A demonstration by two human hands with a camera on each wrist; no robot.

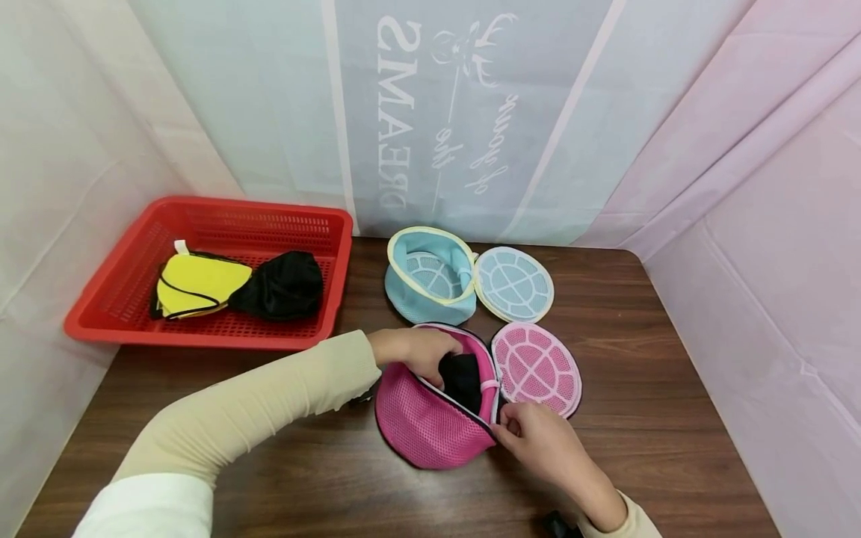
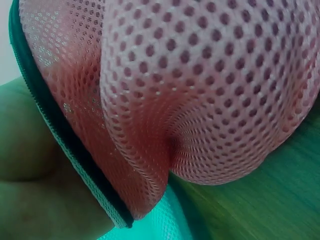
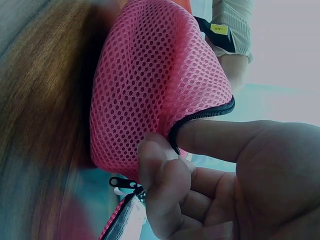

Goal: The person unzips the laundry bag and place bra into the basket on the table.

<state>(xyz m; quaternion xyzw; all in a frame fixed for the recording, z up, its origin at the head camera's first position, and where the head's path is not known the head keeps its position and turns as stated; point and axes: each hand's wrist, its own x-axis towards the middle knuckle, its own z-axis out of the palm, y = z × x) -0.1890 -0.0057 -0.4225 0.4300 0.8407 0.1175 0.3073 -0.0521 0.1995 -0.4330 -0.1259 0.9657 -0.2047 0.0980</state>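
A pink mesh laundry bag with a black zipper rim stands on the table, its mouth open. My left hand reaches over the rim into it, thumb and fingers around a bundle of black cloth; the fingertips are partly hidden. In the left wrist view, pink mesh fills most of the picture, with part of the hand behind the zipper edge. My right hand pinches the bag's near right rim between thumb and fingers, beside the zipper pull. The round pink lid lies folded out to the right.
Behind the pink bag stands a blue mesh bag, open, its round lid folded out right. A red basket at the back left holds a yellow cloth piece and a black one. Fabric walls enclose the table.
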